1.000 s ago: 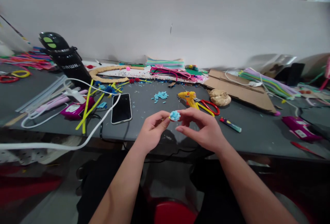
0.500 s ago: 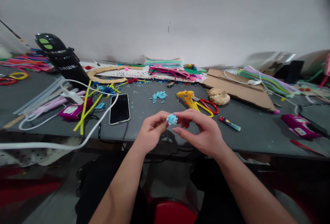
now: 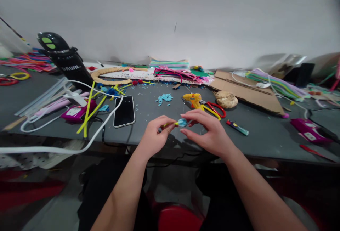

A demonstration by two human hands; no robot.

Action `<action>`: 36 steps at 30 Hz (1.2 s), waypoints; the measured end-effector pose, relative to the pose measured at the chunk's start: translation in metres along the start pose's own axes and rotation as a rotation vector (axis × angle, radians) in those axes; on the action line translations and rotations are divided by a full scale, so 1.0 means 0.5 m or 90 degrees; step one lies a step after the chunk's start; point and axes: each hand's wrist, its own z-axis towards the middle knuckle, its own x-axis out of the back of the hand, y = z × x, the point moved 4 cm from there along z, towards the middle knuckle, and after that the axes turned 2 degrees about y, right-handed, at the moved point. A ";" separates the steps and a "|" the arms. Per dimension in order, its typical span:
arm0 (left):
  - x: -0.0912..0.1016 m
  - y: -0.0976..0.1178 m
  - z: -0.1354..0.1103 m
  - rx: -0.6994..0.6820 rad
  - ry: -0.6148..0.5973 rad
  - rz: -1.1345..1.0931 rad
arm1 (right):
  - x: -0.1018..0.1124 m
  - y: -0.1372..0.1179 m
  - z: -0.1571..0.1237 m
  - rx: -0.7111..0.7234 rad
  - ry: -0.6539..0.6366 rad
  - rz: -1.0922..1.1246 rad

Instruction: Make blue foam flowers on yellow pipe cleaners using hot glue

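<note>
Blue-tipped yellow stem (image 3: pixel 176 123) sits just below frame centre, pinched in the left hand (image 3: pixel 156 134), right hand (image 3: pixel 208 130) parted around its tip (image 3: pixel 182 122), which I judge formed, while loose blue pieces (image 3: pixel 164 99) lie unattached.

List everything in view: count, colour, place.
Desk: 1, grey, centre
Partition: 1, white, behind
Bottle: 1, black, back left
Phone: 1, black screen, left
Boxes: 2, purple, left and right
Cables: uncounted, white, black, both sides
Glue gun: 1, yellow, centre-right
Scissors: 2, red-yellow, centre-right and far left
Tube: 1, teal and dark, right
Chips: uncounted, light blue, centre
Curved piece: 1, tan, back left
Lump: 1, beige, right
Cardboard: uncounted, brown, back right
Strips: uncounted, mixed, mostly along the back
Stem: 1, yellow with blue head, left grip
Left hand: 1, bare, centre
Right hand: 1, bare, centre
</note>
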 end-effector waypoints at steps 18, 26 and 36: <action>0.002 0.012 -0.002 -0.017 0.021 0.025 | -0.018 0.012 0.004 -0.036 0.032 0.038; 0.005 0.017 -0.005 0.008 0.032 0.019 | -0.024 0.060 0.005 -0.172 0.019 0.159; 0.002 0.000 -0.006 0.077 0.039 0.010 | -0.032 0.084 0.006 -0.218 0.009 0.216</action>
